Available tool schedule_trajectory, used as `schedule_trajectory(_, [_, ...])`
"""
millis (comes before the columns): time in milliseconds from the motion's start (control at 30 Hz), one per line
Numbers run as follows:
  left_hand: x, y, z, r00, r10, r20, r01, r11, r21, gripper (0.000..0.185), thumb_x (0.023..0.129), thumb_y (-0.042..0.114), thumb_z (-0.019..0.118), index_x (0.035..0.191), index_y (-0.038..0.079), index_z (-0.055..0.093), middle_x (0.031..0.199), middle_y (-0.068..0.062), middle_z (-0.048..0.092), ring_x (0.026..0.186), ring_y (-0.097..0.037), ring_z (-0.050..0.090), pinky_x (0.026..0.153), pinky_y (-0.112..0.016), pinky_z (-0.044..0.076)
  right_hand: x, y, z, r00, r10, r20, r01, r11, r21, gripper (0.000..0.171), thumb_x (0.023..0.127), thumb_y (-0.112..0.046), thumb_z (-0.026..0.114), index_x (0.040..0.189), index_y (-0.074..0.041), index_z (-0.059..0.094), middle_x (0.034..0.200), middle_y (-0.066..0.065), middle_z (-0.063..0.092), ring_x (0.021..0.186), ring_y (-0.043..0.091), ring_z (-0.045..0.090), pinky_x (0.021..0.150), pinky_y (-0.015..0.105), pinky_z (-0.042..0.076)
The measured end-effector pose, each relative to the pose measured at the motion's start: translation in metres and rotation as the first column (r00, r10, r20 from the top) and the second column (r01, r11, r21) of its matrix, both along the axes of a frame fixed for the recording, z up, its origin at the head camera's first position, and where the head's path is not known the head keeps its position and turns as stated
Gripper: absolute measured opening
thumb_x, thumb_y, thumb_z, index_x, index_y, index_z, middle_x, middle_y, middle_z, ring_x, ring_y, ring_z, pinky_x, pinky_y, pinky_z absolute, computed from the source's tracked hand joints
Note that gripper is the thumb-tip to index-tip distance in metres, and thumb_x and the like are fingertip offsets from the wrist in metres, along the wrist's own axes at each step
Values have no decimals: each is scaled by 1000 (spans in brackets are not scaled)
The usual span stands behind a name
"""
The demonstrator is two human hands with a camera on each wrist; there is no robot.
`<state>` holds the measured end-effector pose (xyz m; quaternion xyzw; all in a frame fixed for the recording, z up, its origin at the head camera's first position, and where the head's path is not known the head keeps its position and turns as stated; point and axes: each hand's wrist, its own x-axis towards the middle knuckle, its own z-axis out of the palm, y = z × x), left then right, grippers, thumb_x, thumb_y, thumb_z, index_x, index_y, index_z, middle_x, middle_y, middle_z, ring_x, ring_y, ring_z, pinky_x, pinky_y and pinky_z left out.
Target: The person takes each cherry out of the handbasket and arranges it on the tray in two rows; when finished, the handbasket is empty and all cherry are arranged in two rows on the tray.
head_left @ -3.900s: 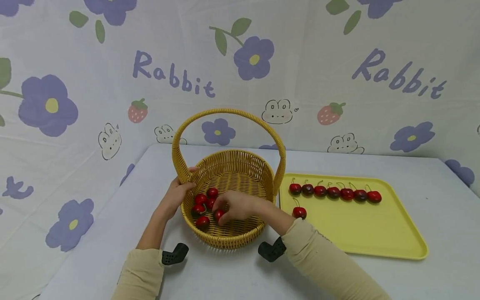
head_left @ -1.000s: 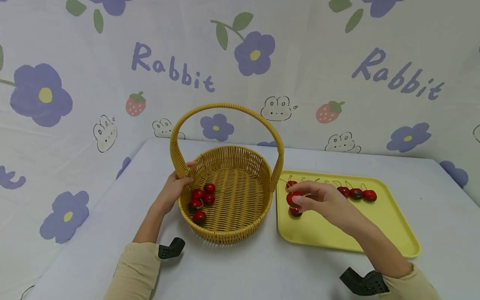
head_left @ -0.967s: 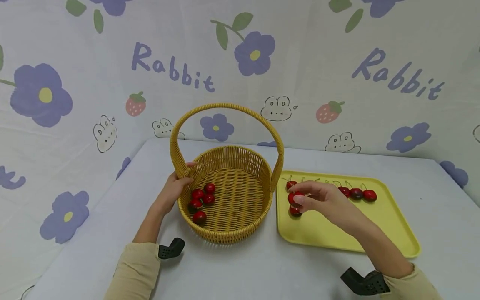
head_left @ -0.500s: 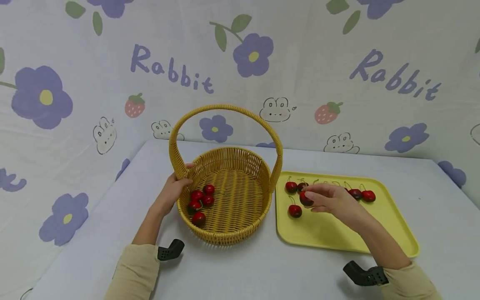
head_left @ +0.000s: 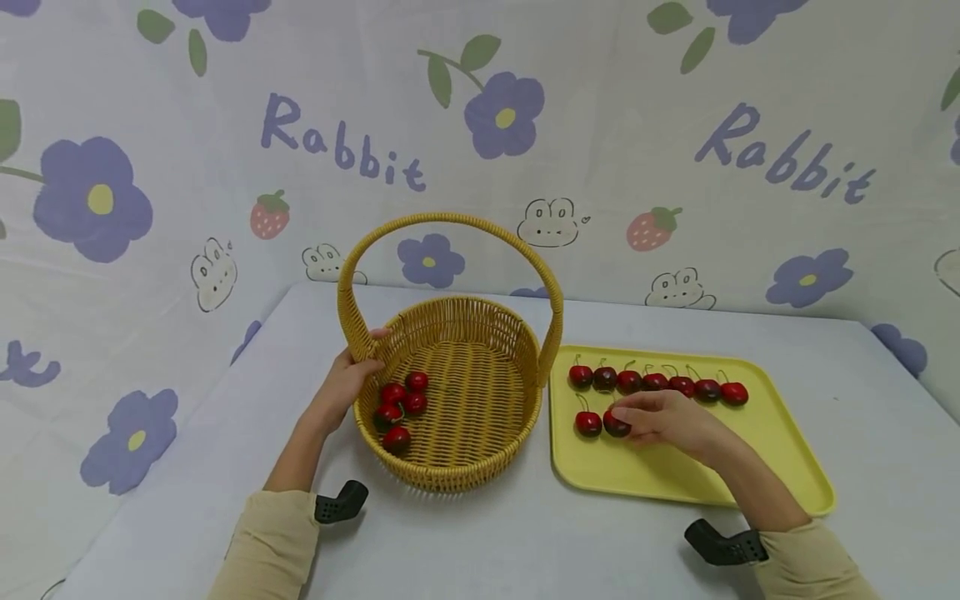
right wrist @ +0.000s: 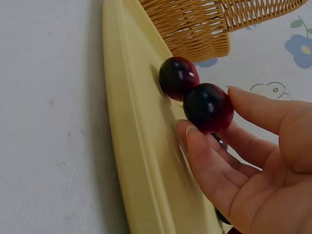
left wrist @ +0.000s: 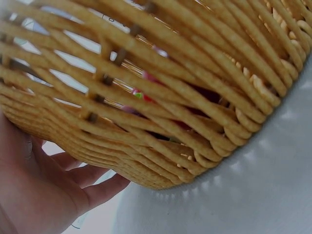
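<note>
- My right hand (head_left: 663, 417) is down on the yellow tray (head_left: 780, 467), thumb and fingertips (right wrist: 195, 139) pinching a dark red cherry (head_left: 617, 424); a second ago the hand carried this cherry in the air above the tray's left end.
- The cherry now sits low against the tray floor, just beside another cherry (head_left: 588, 423), the two touching or nearly so; from the right wrist view I cannot tell whether it bears its own weight yet.
- I judge this as the start of a second row: the pair lies in front of the row of seven cherries (head_left: 655, 382) along the tray's far side, which is in full view now that my hand has dropped.
- Compared with some seconds ago, when my right hand was inside the basket, the basket holds one cherry fewer and the tray one more.
- My left hand (head_left: 347, 385) still holds the wicker basket (head_left: 480, 467) at its left rim, by the foot of the handle, thumb curled over the edge and fingers (left wrist: 97, 187) lying along the woven wall outside.
- The basket stands on the bench (head_left: 480, 542) just left of the tray, close to it; whether they touch I cannot tell.
- Inside the basket, four cherries (head_left: 398, 406) cluster on the left side of the floor near my left hand; the remaining floor is bare weave.
- The tray carries nine cherries in all, counting the one in my fingers.
</note>
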<state>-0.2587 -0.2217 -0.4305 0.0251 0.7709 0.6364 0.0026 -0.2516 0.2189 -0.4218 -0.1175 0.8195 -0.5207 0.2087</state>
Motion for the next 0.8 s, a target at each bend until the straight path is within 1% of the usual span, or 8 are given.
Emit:
schedule_trajectory(67, [0,0,0,1000,4,3,-4,1000,1,49,94,3,41,143,6,37,145,-21,35,130,-36,34,106,-53,21,1,-2,-1,1000,1,4,-1,1000,10,53,94,-27,61,128,12,51,114,16,59,93,23,61,80,34,52])
schedule_trajectory(267, [1,1,1,1000,2,7,-3,1000,3,49,94,3,40,143,5,37,144,-21,35,130,-35,34,107,-52,21,3,-8,-1,998,-64,0,64,994,94,46,93,-28,62,122,7,57,104,9,62,82,20,60,73,32,53])
schedule_trajectory(500, [3,2,2,1000,3,9,-3,1000,-1,49,94,3,39,143,5,37,144,-22,35,130,-36,33,107,-53,20,5,-14,-2,990,-116,-83,129,976,173,42,92,-30,63,115,6,62,94,6,65,73,17,62,63,28,50])
schedule_trajectory(633, [3,2,3,1000,1,7,-1,1000,0,49,94,4,39,143,5,36,144,-22,35,130,-36,33,107,-53,20,5,-15,-2,984,-132,-122,157,961,225,43,93,-30,62,116,6,62,91,6,65,69,16,60,62,29,49])
schedule_trajectory(800, [2,2,3,1000,2,7,-2,1000,5,49,94,3,40,143,5,36,144,-22,34,130,-36,33,107,-54,19,7,-14,0,984,-115,-139,149,953,264,46,93,-33,61,119,5,61,90,6,65,69,17,58,63,31,48])
